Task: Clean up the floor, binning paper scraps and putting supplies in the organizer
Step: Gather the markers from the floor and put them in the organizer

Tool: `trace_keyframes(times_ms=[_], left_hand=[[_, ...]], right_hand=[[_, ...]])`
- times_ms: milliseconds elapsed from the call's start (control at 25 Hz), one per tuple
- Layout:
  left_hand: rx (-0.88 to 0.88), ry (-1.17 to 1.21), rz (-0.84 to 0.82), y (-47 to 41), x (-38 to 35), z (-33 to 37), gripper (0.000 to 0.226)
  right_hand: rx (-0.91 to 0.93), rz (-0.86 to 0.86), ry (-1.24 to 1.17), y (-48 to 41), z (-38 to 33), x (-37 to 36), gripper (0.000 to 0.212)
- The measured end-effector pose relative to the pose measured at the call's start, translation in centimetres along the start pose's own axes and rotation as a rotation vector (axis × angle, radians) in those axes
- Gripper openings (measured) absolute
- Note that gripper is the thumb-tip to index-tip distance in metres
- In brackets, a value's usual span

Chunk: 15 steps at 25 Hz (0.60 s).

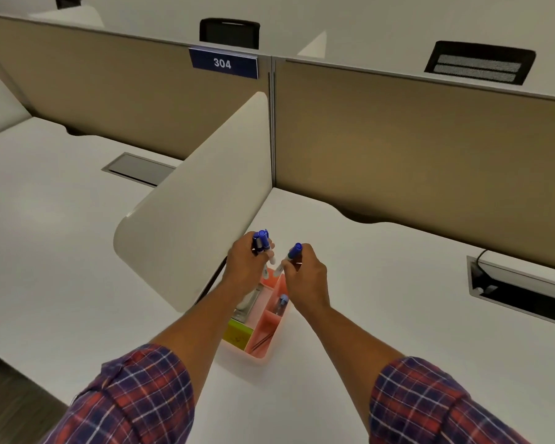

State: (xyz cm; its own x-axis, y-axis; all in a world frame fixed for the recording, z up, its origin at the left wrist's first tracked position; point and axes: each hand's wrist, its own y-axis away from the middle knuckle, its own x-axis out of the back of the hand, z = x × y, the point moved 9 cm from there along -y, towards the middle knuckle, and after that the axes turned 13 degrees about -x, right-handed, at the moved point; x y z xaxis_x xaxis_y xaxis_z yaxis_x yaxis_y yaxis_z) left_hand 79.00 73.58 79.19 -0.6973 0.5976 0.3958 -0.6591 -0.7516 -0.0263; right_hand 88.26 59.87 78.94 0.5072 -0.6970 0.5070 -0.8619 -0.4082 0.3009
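Note:
A pink organizer (263, 342) with several compartments sits on the white desk (382, 299), against the white side divider. My left hand (245, 265) is above its far end, shut on a bundle of blue-capped markers (262, 240) held upright. My right hand (305, 275) holds one blue-capped marker (291, 254) tilted, its white tip pointing down into the organizer's far compartment. Another blue-capped marker (282, 302) stands in a right-hand compartment. A green sticky-note pad (237, 334) and a grey metal item (247, 307) lie in the left part. My forearms hide part of the organizer.
A white rounded divider (193, 213) rises just left of the organizer. Tan partition panels (414, 149) with a blue "304" sign (223, 63) close off the back. Cable hatches are set into the desk at left (138, 169) and right (519, 290). Dark floor (16, 392) shows at bottom left.

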Motion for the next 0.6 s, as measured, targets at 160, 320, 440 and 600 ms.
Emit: trace_keyframes(times_ms=[160,320,440,600], left_hand=[[0.007,0.028,-0.026,-1.0,-0.7,-1.4,0.018],[-0.002,-0.018,-0.1,-1.6,-1.6,-3.6,0.019],[-0.055,-0.115,-0.178,-1.8,-2.2,-4.1,0.021],[-0.065,-0.181,-0.219,-1.9,-2.3,-4.7,0.021]], right_hand=[[-0.02,-0.002,0.017,-1.6,1.7,-1.8,0.02],[-0.019,-0.008,0.079,-2.5,2.8,-3.1,0.02],[-0.036,-0.026,0.137,-3.0,3.5,-3.7,0.024],[-0.049,-0.031,0.211,-3.5,3.9,-4.1,0.027]])
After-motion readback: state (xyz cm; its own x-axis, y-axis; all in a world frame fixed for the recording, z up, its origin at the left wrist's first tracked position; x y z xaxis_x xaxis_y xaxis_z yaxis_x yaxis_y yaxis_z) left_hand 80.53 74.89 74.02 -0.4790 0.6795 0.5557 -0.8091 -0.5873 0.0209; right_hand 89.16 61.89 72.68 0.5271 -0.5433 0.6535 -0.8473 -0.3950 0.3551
